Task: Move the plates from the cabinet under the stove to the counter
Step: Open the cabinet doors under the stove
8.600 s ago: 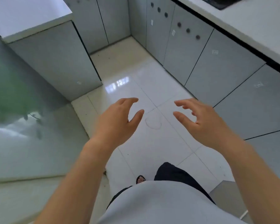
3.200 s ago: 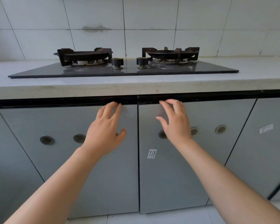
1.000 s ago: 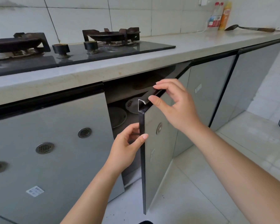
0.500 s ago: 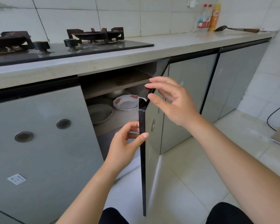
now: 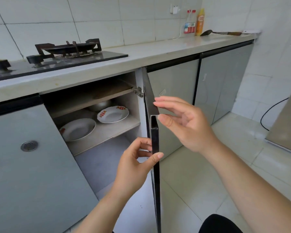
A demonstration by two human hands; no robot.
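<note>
Pinching the free vertical edge of the cabinet door (image 5: 155, 182) with the left hand (image 5: 136, 165): thumb laid across the dark edge, fingers curled round behind it. Holding the right hand (image 5: 185, 125) up beside the door's top corner, relaxed and gripping nothing, fingers nearly straight and spread, thumb tip just beside the corner (touching or not, impossible to say). Door swung wide, edge-on to the camera, hung on a metal hinge (image 5: 139, 91) at the right side of the opening.

Inside, on the middle shelf (image 5: 107, 132): two plates, side by side and apart. Toward the left, a plain white plate (image 5: 77, 129) with a small red mark at its rim. Toward the right and further back, a patterned plate (image 5: 112, 114), white with red motifs round the rim. Behind them, partly hidden under the upper shelf, a metal bowl (image 5: 99, 105).

Left of the opening, a closed grey door (image 5: 32, 174) with a round vent. Directly above, on the bench (image 5: 158, 52), the gas stove (image 5: 65, 54). Far along the bench by the tiled wall: a clear bottle (image 5: 189, 24), an orange bottle (image 5: 200, 21) and a long-handled spatula (image 5: 220, 33) lying flat. Below, pale floor tiles (image 5: 208, 165).
</note>
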